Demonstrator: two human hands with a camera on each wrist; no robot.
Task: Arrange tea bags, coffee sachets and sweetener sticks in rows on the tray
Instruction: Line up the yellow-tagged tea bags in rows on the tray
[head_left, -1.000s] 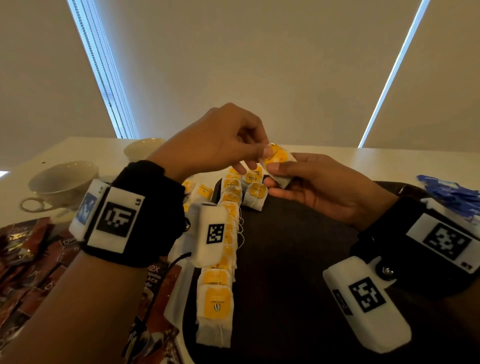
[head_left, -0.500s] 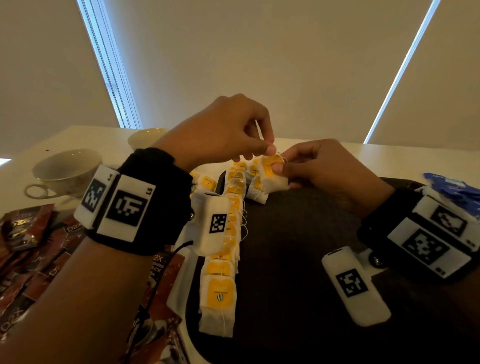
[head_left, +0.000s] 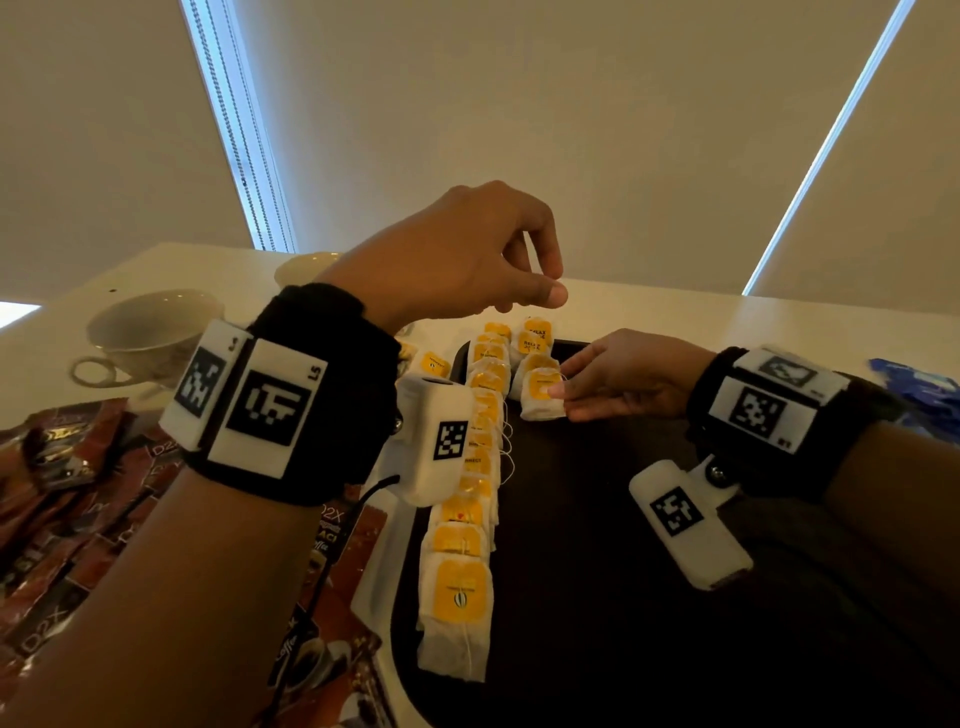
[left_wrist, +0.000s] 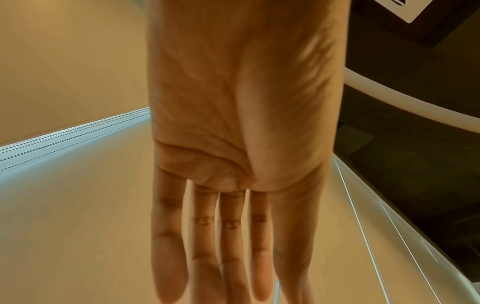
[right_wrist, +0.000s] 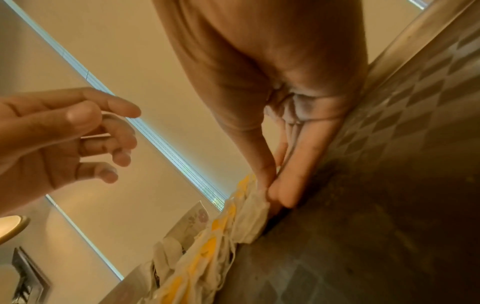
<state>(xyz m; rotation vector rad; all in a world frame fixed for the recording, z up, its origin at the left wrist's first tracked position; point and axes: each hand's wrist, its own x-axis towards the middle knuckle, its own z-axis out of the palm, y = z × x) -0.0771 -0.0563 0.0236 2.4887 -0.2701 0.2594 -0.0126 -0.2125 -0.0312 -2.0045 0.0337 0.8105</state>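
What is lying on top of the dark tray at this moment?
On the tray, a long row of tea bags runs along its left edge. A second, short row is started beside it, where the right hand pinches a tea bag. The wrist gear hides part of the long row.

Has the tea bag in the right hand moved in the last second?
Yes. The tea bag came down from mid-air onto the tray, beside the second row; the right hand holds it.
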